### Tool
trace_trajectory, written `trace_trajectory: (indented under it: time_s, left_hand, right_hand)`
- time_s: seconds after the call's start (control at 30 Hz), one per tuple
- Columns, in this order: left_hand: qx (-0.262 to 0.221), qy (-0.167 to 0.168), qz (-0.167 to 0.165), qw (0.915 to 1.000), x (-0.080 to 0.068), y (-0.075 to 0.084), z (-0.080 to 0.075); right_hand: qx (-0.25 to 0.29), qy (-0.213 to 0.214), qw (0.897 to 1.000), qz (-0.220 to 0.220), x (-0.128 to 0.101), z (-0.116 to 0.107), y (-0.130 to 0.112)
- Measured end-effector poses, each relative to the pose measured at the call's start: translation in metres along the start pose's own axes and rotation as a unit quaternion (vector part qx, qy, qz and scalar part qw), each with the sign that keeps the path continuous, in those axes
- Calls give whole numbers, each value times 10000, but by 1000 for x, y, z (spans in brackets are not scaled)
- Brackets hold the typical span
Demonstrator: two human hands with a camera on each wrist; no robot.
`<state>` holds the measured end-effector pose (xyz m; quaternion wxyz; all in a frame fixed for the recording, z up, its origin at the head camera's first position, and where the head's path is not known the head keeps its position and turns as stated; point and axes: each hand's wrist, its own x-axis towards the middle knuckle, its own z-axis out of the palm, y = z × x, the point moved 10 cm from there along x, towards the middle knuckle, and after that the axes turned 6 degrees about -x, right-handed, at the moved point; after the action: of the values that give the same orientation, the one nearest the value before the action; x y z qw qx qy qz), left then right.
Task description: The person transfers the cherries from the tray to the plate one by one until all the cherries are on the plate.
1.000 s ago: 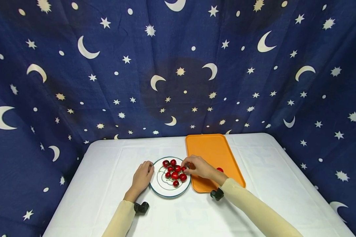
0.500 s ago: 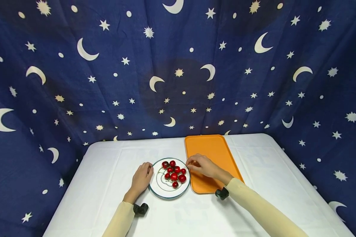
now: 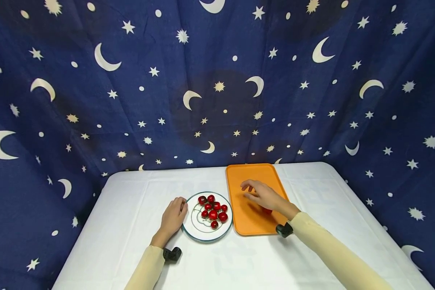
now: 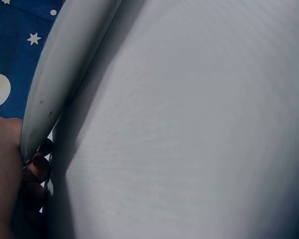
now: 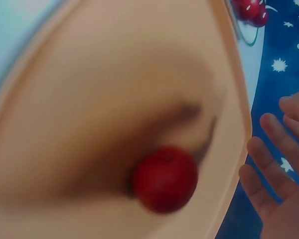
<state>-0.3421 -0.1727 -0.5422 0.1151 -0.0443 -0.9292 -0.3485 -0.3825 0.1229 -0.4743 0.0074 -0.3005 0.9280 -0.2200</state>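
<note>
A white plate (image 3: 198,232) with a dark green rim bears several red cherries (image 3: 212,215). My left hand (image 3: 175,215) grips its left edge; the left wrist view shows fingers (image 4: 39,168) curled beneath the plate's underside (image 4: 65,64). To the right lies an orange tray (image 3: 253,174), with my right hand (image 3: 264,196) above it. The right hand's fingers (image 5: 269,189) are spread and loosely bent, holding nothing. A single cherry (image 5: 165,179) sits on the tray below that hand, mostly covered by the wrist in the head view.
A white cloth (image 3: 130,209) covers the table. Blue fabric (image 3: 159,96) with moons and stars hangs behind and at both sides. Each wrist carries a black camera, one on the left (image 3: 172,254) and one on the right (image 3: 284,230).
My right hand has drawn back from the cherries at the plate's right side and moved right over the tray, its fingers spreading. The left hand stays at the plate's edge.
</note>
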Motion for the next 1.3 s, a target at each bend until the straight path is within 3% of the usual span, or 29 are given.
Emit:
trace_trajectory:
  time_s: [0.3, 0.53, 0.73, 1.0, 1.3]
  left_hand:
    - [-44, -2, -10, 10000, 1, 1, -1]
    - [-10, -21, -61, 10000, -2, -1, 4]
    - [-17, 26, -35, 10000, -1, 2, 2]
    - [-6, 3, -21, 10000, -1, 2, 1]
    - [2, 20, 24, 10000, 0, 0, 2]
  right_hand:
    - [-239, -42, 9997, -14, -16, -10, 17]
    - [-681, -338, 9966, 303, -30, -3, 35]
    - [-702, -652, 9934, 624, -41, 1, 48]
    - [-648, -609, 9960, -71, -47, 3, 41]
    - [-601, -563, 9960, -337, -43, 3, 34]
